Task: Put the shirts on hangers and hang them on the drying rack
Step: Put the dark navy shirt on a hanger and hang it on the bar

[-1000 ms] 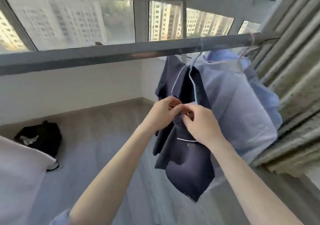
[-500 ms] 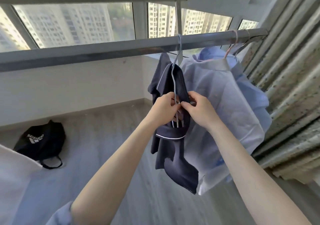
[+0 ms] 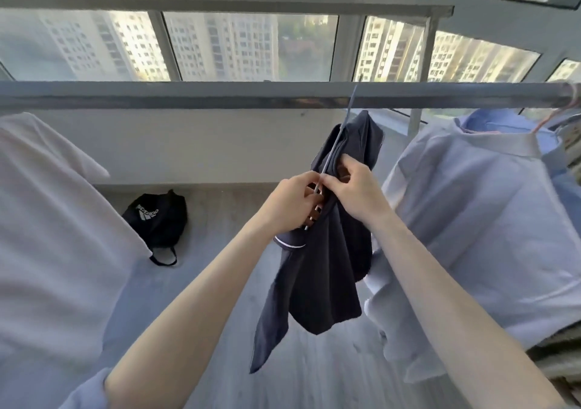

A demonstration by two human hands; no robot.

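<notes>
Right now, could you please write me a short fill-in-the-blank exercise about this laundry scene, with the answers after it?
1. Both hands, left hand and right hand, pinch the front of the ____ shirt.
2. Its hanger hooks over the metal ____.
3. To its right hangs a light ____ shirt.
4. A black ____ lies on the floor.

Answers: navy; rail; blue; bag

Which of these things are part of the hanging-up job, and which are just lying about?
Part of the job:
- dark shirt, held by left hand and right hand
- its hanger
- rack bar
- pale blue shirt, already hung

Just lying about:
- black bag on the floor
- curtain
</notes>
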